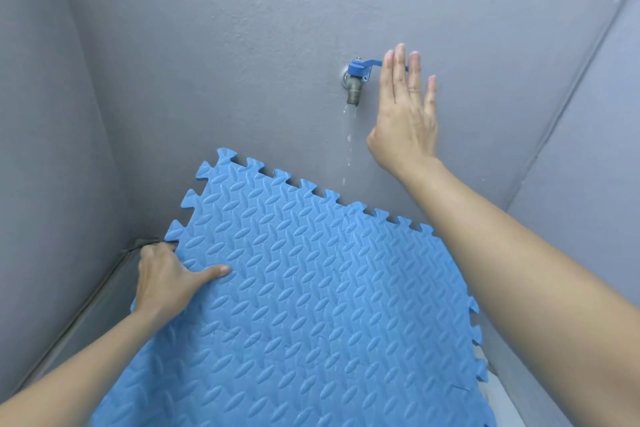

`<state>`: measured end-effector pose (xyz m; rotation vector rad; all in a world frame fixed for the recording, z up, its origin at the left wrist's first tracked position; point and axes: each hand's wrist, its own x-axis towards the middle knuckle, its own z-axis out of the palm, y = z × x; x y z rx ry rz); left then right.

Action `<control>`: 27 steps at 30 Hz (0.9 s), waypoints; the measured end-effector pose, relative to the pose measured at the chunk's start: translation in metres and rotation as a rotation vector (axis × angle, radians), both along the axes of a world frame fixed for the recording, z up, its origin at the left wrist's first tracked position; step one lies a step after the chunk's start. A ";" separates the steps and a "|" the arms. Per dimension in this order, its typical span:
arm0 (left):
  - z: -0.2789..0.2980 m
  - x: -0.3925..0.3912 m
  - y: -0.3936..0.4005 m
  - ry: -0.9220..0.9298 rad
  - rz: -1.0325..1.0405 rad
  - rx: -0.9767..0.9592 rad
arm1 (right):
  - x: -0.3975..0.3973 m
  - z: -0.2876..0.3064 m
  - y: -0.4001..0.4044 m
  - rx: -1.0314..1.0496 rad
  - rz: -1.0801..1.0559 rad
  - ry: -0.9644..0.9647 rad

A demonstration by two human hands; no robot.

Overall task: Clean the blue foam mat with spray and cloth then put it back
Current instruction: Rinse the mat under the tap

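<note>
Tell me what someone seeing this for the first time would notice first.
The big blue foam mat with jigsaw edges fills the lower middle, its left edge gripped by the left hand. Above it, a wall tap with a blue handle runs a thin stream of water, and the open right hand sits flat beside its lever.

Two bare forearms, no sleeves visible. Thin ring on a finger of the right hand (405,107), upper right of frame. Left hand (166,282), lower left, unadorned.

Blue foam mat (311,305): embossed leaf pattern, jigsaw edges, tilted up against grey wall
</note>
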<state>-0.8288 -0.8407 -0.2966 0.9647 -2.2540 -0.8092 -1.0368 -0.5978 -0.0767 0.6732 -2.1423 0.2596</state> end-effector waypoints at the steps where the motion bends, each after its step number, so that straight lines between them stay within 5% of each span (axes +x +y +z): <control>1: 0.002 0.001 0.002 0.005 -0.001 -0.008 | -0.003 -0.002 0.000 0.015 -0.018 -0.010; 12: 0.012 0.026 -0.017 -0.007 0.054 0.047 | -0.007 0.016 0.009 0.167 0.003 -0.211; 18: 0.031 0.031 -0.012 0.077 0.100 0.021 | -0.006 -0.055 0.052 -0.459 0.215 -0.394; 23: 0.044 0.026 -0.005 0.133 0.107 0.027 | 0.016 -0.215 0.155 -0.961 -0.484 -1.030; 25: 0.048 0.023 -0.003 0.154 0.114 0.016 | 0.032 -0.237 0.179 -1.128 -0.423 -1.458; 27: 0.049 0.020 -0.001 0.163 0.120 0.020 | 0.034 -0.230 0.187 -1.113 -0.228 -1.607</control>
